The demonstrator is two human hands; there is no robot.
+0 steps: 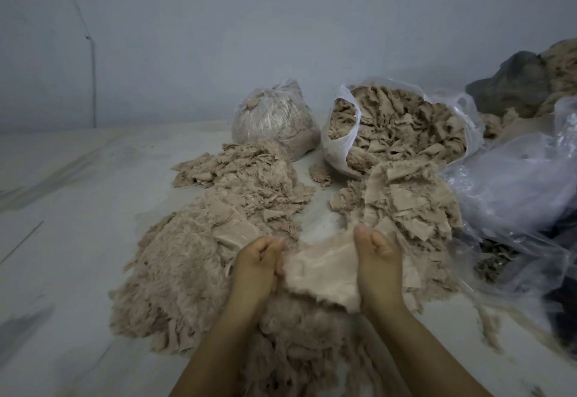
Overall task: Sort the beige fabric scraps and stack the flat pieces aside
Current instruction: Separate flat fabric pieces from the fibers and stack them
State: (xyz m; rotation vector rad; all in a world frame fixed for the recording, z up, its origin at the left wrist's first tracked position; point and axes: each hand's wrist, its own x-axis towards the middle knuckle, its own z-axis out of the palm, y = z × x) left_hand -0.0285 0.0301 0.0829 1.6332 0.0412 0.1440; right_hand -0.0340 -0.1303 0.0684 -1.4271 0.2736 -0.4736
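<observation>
A beige fabric piece (321, 271) is stretched between my two hands, low in the middle of the view. My left hand (257, 264) grips its left edge with curled fingers. Its right edge is gripped by my right hand (376, 256), thumb up. Under my wrists lies a fluffy, frayed heap of scraps (296, 334). To the left a wide pile of beige scraps (199, 240) spreads over the floor. On the right lies a pile of flatter pieces (406, 206).
An open clear bag full of beige scraps (402, 128) stands at the back, with a tied, filled bag (274, 118) to its left. Crumpled clear plastic (524, 196) and dark fabric (512, 81) crowd the right side. Pale floor (62, 240) extends left.
</observation>
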